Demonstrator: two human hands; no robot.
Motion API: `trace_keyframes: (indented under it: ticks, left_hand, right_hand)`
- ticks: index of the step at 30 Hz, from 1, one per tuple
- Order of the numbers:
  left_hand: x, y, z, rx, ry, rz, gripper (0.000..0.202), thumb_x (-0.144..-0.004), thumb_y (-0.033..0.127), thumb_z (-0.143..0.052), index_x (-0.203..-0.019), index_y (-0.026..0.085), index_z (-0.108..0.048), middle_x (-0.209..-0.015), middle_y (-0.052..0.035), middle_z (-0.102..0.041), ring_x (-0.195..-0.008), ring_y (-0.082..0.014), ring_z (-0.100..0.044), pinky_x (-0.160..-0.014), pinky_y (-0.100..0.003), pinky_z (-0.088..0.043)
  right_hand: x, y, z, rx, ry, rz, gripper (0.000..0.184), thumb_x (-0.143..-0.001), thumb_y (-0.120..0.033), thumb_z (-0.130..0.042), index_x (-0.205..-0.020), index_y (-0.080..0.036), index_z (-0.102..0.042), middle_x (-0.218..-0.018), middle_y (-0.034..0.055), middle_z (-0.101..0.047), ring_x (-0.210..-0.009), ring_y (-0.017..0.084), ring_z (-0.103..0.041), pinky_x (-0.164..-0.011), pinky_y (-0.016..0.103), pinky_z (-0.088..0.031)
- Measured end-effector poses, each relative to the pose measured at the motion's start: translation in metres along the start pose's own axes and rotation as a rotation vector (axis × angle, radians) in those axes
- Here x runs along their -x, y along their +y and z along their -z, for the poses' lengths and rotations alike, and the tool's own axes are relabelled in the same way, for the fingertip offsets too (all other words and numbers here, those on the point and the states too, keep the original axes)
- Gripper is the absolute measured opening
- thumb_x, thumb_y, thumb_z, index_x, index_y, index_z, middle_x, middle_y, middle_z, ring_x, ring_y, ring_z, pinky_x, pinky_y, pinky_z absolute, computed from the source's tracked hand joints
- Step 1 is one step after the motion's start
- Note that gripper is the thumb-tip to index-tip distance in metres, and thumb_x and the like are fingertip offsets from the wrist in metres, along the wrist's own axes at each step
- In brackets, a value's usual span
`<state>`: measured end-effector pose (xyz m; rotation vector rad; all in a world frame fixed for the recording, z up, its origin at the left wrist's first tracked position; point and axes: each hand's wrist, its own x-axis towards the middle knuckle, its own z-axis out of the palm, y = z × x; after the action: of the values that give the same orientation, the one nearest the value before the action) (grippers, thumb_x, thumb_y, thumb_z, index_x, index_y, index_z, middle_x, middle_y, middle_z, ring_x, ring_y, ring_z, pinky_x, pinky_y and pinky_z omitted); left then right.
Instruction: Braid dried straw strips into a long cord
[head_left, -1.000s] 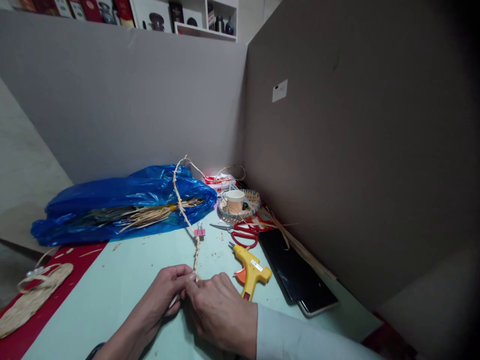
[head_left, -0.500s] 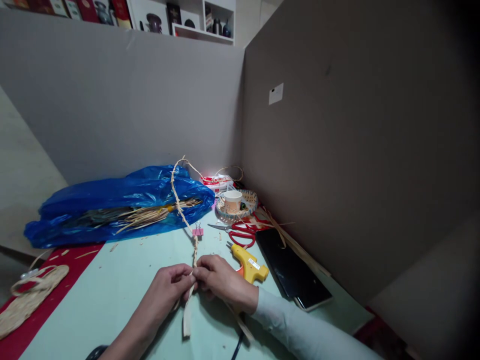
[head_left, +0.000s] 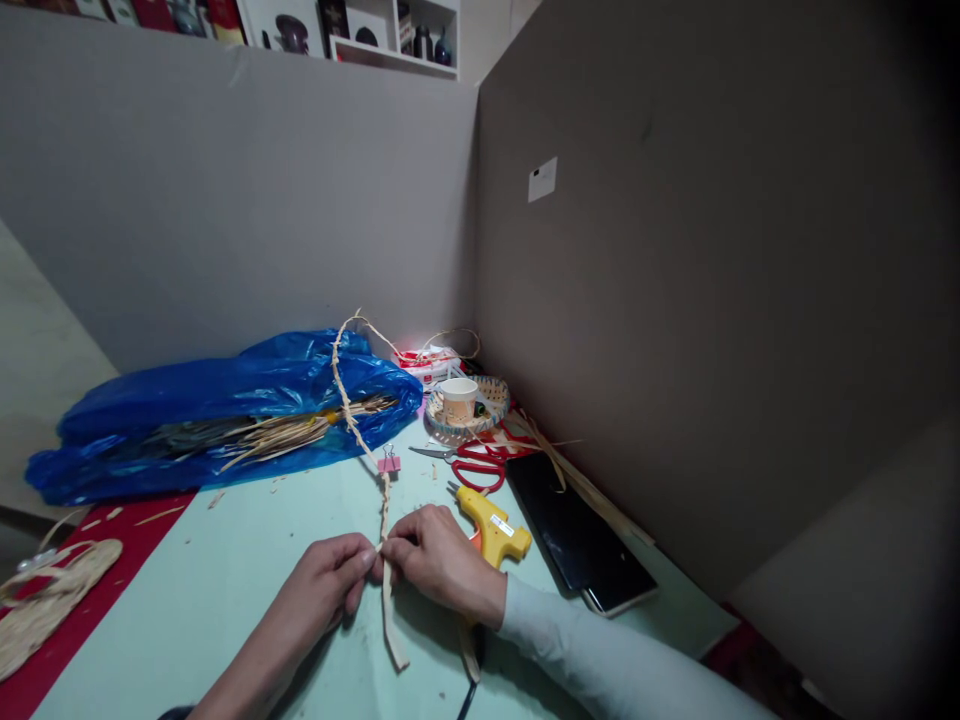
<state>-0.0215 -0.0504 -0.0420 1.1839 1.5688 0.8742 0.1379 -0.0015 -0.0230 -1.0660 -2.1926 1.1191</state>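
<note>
My left hand and my right hand meet at the table's near middle, both pinching the lower end of a braided straw cord. The cord rises from my fingers, passes a pink binder clip and arcs over a blue plastic bag. Below my fingers two loose flat straw strips trail toward me on the pale green table.
A yellow glue gun, red-handled scissors and a black tablet lie right of my hands. A paper cup sits in a small woven basket. A woven straw sandal lies at the left. Grey partitions close the back and right.
My right hand has drawn back from over the left, uncovering the loose straw strips, which now trail longer toward me. The view has shifted slightly to the right.
</note>
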Motion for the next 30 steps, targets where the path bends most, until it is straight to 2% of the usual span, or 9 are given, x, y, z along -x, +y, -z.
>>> trace_keyframes:
  ticks: [4,10,14,17,19,21,25,28,30]
  left_hand:
    - [0.003,0.004,0.002,-0.085,0.022,-0.053,0.034,-0.072,0.049,-0.057,-0.062,0.017,-0.061,-0.038,0.0069,-0.042,-0.039,-0.0092,-0.029,-0.044,-0.022,-0.017]
    - [0.005,0.013,0.006,-0.216,0.067,-0.109,0.033,-0.075,0.047,-0.053,-0.061,0.018,-0.061,-0.043,0.0028,-0.051,-0.048,-0.0151,-0.044,-0.053,-0.025,-0.031]
    - [0.017,0.019,-0.004,-0.391,0.207,-0.159,0.034,-0.078,0.046,-0.051,-0.055,0.022,-0.056,-0.047,0.0008,-0.055,-0.051,-0.0181,-0.05,-0.054,-0.026,-0.033]
    - [0.029,0.018,-0.02,-0.538,0.358,-0.301,0.028,-0.079,0.04,-0.052,-0.057,0.024,-0.057,-0.056,-0.0018,-0.062,-0.056,-0.0206,-0.056,-0.056,-0.028,-0.036]
    - [0.035,0.013,-0.03,-0.661,0.394,-0.458,0.024,-0.08,0.034,-0.052,-0.059,0.024,-0.058,-0.058,-0.0035,-0.064,-0.058,-0.0217,-0.06,-0.056,-0.029,-0.039]
    - [0.036,0.005,-0.037,-0.804,0.384,-0.615,0.024,-0.084,0.027,-0.048,-0.063,0.024,-0.06,-0.061,-0.005,-0.065,-0.06,-0.0222,-0.062,-0.056,-0.029,-0.042]
    - [0.033,-0.01,-0.042,-1.05,0.371,-0.797,0.024,-0.082,0.012,-0.044,-0.08,0.019,-0.067,-0.074,-0.01,-0.071,-0.069,-0.0243,-0.068,-0.062,-0.032,-0.051]
    - [0.031,-0.014,-0.044,-1.133,0.341,-0.815,0.029,-0.078,0.006,-0.043,-0.085,0.015,-0.07,-0.079,-0.0139,-0.073,-0.074,-0.028,-0.07,-0.067,-0.037,-0.054]
    - [0.033,-0.01,-0.044,-1.101,0.287,-0.746,0.03,-0.079,0.007,-0.041,-0.083,0.015,-0.07,-0.08,-0.0147,-0.073,-0.077,-0.03,-0.07,-0.069,-0.039,-0.054]
  right_hand:
    - [-0.001,0.004,-0.003,-0.009,0.018,0.021,0.025,-0.079,-0.018,-0.053,-0.058,-0.014,-0.065,-0.049,-0.0023,-0.052,-0.052,0.01,-0.041,-0.056,0.023,-0.029]
    - [-0.001,0.008,-0.004,-0.037,0.019,0.033,0.027,-0.079,-0.02,-0.053,-0.055,-0.014,-0.062,-0.048,-0.0017,-0.052,-0.051,0.009,-0.042,-0.053,0.023,-0.028]
    - [-0.001,0.007,-0.003,-0.061,0.028,0.036,0.027,-0.079,-0.02,-0.053,-0.055,-0.013,-0.063,-0.049,-0.0012,-0.054,-0.052,0.01,-0.043,-0.053,0.023,-0.029]
    - [-0.001,0.008,-0.003,-0.104,0.021,0.035,0.025,-0.077,-0.016,-0.052,-0.054,-0.014,-0.063,-0.047,-0.0028,-0.05,-0.053,0.01,-0.043,-0.054,0.022,-0.029]
    - [-0.002,0.01,-0.004,-0.139,0.01,0.032,0.024,-0.074,-0.012,-0.051,-0.052,-0.014,-0.061,-0.045,-0.0044,-0.043,-0.053,0.009,-0.041,-0.053,0.021,-0.029]
    - [-0.003,0.012,-0.005,-0.198,-0.009,0.008,0.023,-0.073,-0.01,-0.051,-0.053,-0.013,-0.062,-0.047,-0.0047,-0.041,-0.056,0.01,-0.041,-0.054,0.021,-0.028]
    - [-0.005,0.015,-0.007,-0.515,-0.1,-0.085,0.018,-0.073,-0.013,-0.053,-0.068,-0.012,-0.07,-0.057,-0.0021,-0.053,-0.06,0.01,-0.045,-0.055,0.02,-0.031]
    - [-0.003,0.012,-0.005,-0.695,-0.198,-0.175,0.02,-0.071,-0.013,-0.052,-0.074,-0.01,-0.072,-0.055,-0.0025,-0.051,-0.05,0.007,-0.038,-0.048,0.019,-0.026]
    - [-0.002,0.008,-0.003,-0.719,-0.222,-0.211,0.022,-0.069,-0.011,-0.051,-0.075,-0.01,-0.072,-0.054,-0.003,-0.049,-0.047,0.006,-0.035,-0.045,0.019,-0.021]
